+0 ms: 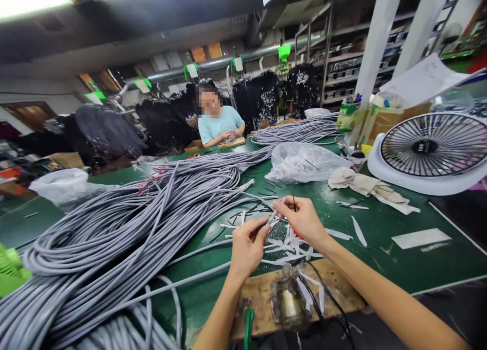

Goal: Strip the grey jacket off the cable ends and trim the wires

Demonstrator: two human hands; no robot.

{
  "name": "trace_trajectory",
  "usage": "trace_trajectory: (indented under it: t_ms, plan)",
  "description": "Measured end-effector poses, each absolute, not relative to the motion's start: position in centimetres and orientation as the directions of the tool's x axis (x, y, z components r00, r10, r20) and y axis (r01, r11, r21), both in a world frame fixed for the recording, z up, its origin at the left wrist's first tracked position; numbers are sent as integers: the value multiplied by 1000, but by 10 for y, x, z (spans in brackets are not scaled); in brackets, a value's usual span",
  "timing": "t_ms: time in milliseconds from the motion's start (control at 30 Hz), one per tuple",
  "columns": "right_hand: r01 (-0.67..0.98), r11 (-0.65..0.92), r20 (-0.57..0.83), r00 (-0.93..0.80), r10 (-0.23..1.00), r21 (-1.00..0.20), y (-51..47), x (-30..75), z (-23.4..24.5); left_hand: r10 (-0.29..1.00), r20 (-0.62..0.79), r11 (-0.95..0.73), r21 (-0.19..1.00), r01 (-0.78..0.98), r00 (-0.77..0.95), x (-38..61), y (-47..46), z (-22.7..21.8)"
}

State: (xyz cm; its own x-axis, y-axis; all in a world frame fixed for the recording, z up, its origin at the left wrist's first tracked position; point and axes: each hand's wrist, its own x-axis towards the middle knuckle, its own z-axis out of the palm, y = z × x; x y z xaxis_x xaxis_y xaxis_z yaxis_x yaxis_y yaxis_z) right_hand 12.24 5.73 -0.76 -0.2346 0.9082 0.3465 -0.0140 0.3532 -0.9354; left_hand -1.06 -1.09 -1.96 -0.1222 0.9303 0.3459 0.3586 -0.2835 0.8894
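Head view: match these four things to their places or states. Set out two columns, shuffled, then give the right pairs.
Things:
1. grey cables
2. white fan
3. crumpled plastic bag
4. right hand

Places or states:
A. pinching a thin dark strand above white strips
B. heaped at the left of the green bench
C. at the far right
D. on the bench beyond the hands

Pairs: 1-B, 2-C, 3-D, 4-A

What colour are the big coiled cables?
The coiled cables are pale grey, clearest in the head view.

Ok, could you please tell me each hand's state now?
Left hand: closed, pinching a grey cable end.
Right hand: closed, pinching a thin dark wire.
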Motion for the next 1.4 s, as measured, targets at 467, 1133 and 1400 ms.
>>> trace_trajectory:
  t_ms: [467,1133,1400]
  plan:
    - [463,650,584,-298,755,-603,28,134,-16,858,417,-286,872,397,-299,-2,-18,-19]
    - [496,725,637,-372,675,-478,21,133,-18,837,482,-322,816,479,-258,2,-23,-17]
    - [442,818,784,-327,528,-367,18,129,-21,854,405,-266,880,394,-327,1,-25,-16]
